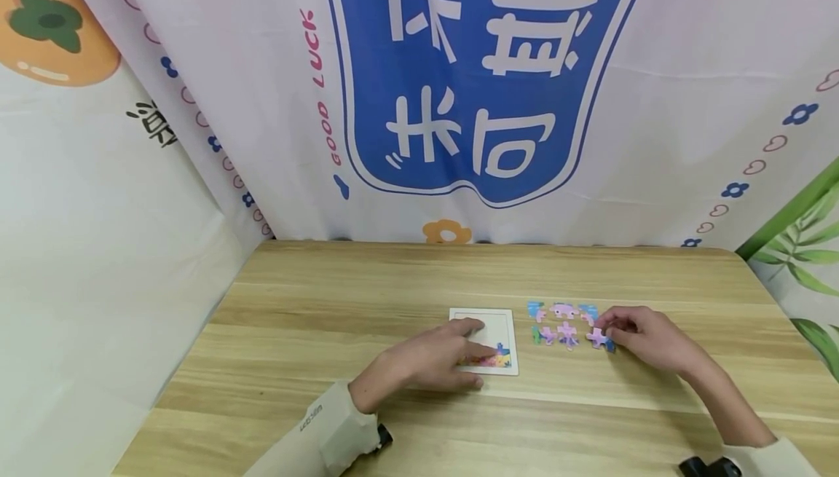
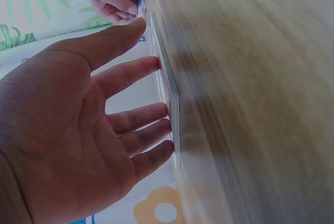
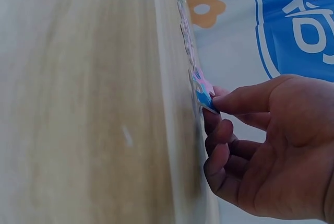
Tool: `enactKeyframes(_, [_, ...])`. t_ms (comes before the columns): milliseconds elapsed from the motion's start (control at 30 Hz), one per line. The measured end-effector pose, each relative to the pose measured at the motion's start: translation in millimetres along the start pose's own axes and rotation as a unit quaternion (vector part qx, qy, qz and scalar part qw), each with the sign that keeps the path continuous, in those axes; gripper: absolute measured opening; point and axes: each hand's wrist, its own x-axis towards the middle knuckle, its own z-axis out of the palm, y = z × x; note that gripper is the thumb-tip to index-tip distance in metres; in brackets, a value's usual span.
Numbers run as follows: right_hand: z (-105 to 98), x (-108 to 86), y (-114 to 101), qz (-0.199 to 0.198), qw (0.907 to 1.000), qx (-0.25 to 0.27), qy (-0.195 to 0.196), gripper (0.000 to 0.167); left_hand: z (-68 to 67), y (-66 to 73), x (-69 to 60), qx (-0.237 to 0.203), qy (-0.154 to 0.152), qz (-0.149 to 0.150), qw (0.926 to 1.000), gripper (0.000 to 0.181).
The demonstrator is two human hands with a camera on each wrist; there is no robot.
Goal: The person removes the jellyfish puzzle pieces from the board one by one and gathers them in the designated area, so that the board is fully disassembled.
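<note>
A white puzzle tray lies on the table, with joined colourful pieces along its near edge. My left hand rests over it with fingers spread; in the left wrist view the fingertips of that hand touch the tray. To the right of the tray, pink and blue loose pieces lie in two rows. At their right end my right hand pinches a pink and blue piece between thumb and finger; the right wrist view shows the hand gripping this piece by its edge.
The wooden table reaches back to a printed curtain with a blue panel and white characters. Another pale cloth hangs at the left, and green leaves are printed on the cloth at the right.
</note>
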Motion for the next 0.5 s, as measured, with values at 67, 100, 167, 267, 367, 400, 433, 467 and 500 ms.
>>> enactKeyframes(67, [1.4,0.7,0.1,-0.003,1.0,-0.006,0.003,0.017,0.0,-0.1,-0.1,-0.001,0.0,0.0,1.0,0.054])
enactKeyframes(100, [2.0,1.0,0.1,-0.005,0.9999,-0.009,0.004,0.017,0.0,-0.1,-0.2,-0.002,0.001,0.0,1.0,0.053])
enactKeyframes(167, [2.8,1.5,-0.5,-0.008,0.9998,-0.014,0.007,0.017,0.0,-0.3,-0.3,-0.004,0.001,0.0,1.0,0.053])
enactKeyframes(267, [3.5,2.1,-2.1,-0.014,0.9995,-0.023,0.014,0.016,-0.3,0.0,-0.4,-0.005,0.001,-0.001,1.0,0.053])
enactKeyframes(367, [4.2,2.5,-3.5,-0.017,0.9992,-0.029,0.02,0.016,-0.5,0.3,-0.2,-0.003,0.0,-0.002,1.0,0.053])
enactKeyframes(400, [4.5,2.5,-4.0,-0.017,0.9991,-0.03,0.023,0.016,-0.7,0.5,-0.1,-0.003,0.0,-0.003,1.0,0.053])
enactKeyframes(433, [4.8,2.7,-4.1,-0.017,0.999,-0.032,0.025,0.016,-0.7,0.6,0.3,-0.003,-0.001,-0.003,1.0,0.053])
enactKeyframes(467, [5.1,2.8,-4.4,-0.017,0.9989,-0.034,0.027,0.016,-0.8,0.6,0.3,-0.001,-0.001,-0.002,1.0,0.053])
enactKeyframes(500, [5.6,2.8,-4.7,-0.018,0.9988,-0.035,0.028,0.016,-0.8,0.6,0.4,0.0,-0.001,-0.001,1.0,0.053])
